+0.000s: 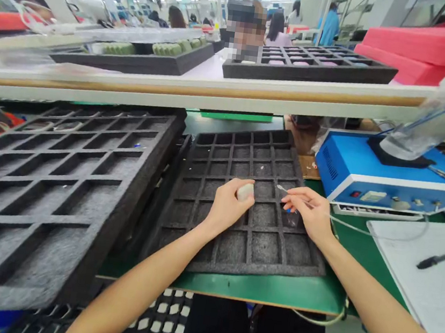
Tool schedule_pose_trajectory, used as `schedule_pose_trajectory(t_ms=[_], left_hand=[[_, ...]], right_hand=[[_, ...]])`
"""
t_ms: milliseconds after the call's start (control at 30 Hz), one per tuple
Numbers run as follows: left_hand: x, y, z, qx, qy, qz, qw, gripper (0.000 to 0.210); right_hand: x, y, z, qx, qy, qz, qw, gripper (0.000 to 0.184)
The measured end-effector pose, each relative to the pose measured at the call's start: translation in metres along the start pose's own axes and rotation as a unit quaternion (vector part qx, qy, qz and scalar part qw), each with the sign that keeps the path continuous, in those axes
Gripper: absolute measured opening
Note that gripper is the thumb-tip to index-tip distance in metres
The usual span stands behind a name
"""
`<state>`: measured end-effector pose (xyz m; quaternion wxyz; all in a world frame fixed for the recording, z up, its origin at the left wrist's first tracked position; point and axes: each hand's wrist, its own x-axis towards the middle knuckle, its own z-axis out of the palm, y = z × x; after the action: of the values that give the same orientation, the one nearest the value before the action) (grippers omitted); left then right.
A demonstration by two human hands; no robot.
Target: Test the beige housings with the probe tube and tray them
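My left hand (229, 202) is closed around a small pale, rounded block (245, 192), whose kind I cannot make out. It is above the middle of a dark grey foam tray (254, 266) divided into square compartments. My right hand (309, 209) pinches a thin pen-like tool (282, 188) with a pale tip, a little to the right of the block and apart from it. From the tool a clear thin tube (351, 225) runs to the right. A small blue spot shows beneath the right fingers; what it belongs to is unclear.
To the left stands a larger foam tray (95, 232), raised higher. A blue control box (384, 170) with a clear cylinder (426, 126) sits at right, near paper (407, 248) and a black pen (442, 258). The shelf (199, 89) ahead bears filled trays; people are beyond.
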<state>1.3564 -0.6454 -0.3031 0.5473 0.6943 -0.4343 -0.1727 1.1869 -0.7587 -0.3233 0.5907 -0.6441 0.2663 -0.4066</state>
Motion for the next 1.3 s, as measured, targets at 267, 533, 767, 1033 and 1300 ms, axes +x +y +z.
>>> schedule_pose_trajectory(t_ms=[267,533,767,1033,1300], left_hand=[[-0.017,-0.007,0.013,0.129,-0.153,0.153,0.968,0.033],[0.008,0.005,0.027,0.072,-0.154,0.012,0.985,0.031],[0.012,0.009,0.017,-0.191,-0.165,-0.219,0.943,0.037],[0.011,0.008,0.008,-0.431,-0.184,-0.283,0.837,0.045],[0.005,-0.003,0.016,-0.416,-0.186,-0.14,0.879,0.039]], right_hand=[[-0.004,0.002,0.003,-0.054,0.028,-0.035,0.998,0.025],[-0.004,-0.001,0.004,-0.049,0.059,-0.008,0.997,0.027],[-0.006,0.0,0.006,-0.068,0.067,-0.063,0.993,0.017],[-0.015,-0.006,0.002,-0.108,-0.018,-0.137,0.985,0.013],[-0.014,-0.005,0.0,0.06,0.008,-0.122,0.991,0.009]])
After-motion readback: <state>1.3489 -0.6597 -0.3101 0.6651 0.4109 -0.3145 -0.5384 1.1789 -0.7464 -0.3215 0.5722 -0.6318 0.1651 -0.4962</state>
